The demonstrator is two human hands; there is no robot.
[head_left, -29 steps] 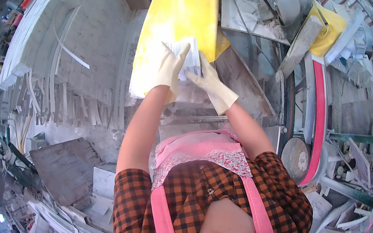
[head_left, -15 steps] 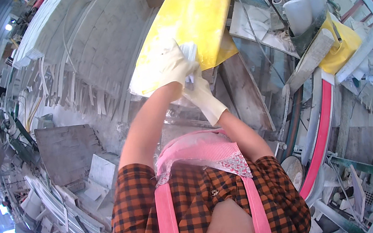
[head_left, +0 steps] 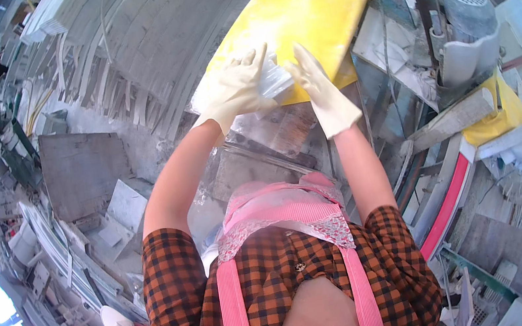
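Board (head_left: pixel 86 174), grey and flat, far to the left of the left fingers (head_left: pixel 261 61) and lower down. Just beside it, on the side nearer to those fingers, a pale slab (head_left: pixel 128 208), well apart from them. Higher, to the upper left of the left fingers, a large stack of long grey-white slats (head_left: pixel 170 36), with narrow ends hanging ragged along the near side.

Next, left hand (head_left: pixel 234 90) in a cream glove, fingers wide and stretched out, thumb lower, set against the left end of some white strips (head_left: pixel 275 81). These lying bunched between left and right fingers, slightly aslant, on the near end of a yellow-covered worktop (head_left: pixel 319 5) that reaches away beyond both sets of fingertips. Below the fingers, between the two bare forearms, a pink apron (head_left: pixel 275 213) over a checked shirt (head_left: pixel 257 277).

Then right hand (head_left: pixel 326 97), gloved in the same cream, right fingers (head_left: pixel 306 60) wide and nearly straight, pointing away from the body, close by the right end of the strips; cannot tell contact from a slight gap there.

To the lower right of the right fingers, a curved red band (head_left: pixel 446 209); farther right, a grey plank (head_left: pixel 452 121), slanting. Higher, well right of the right fingers, a grey cylinder (head_left: pixel 470 13) with a grated cap. Farthest right, lower than those fingers, a yellow cloth (head_left: pixel 510 104).
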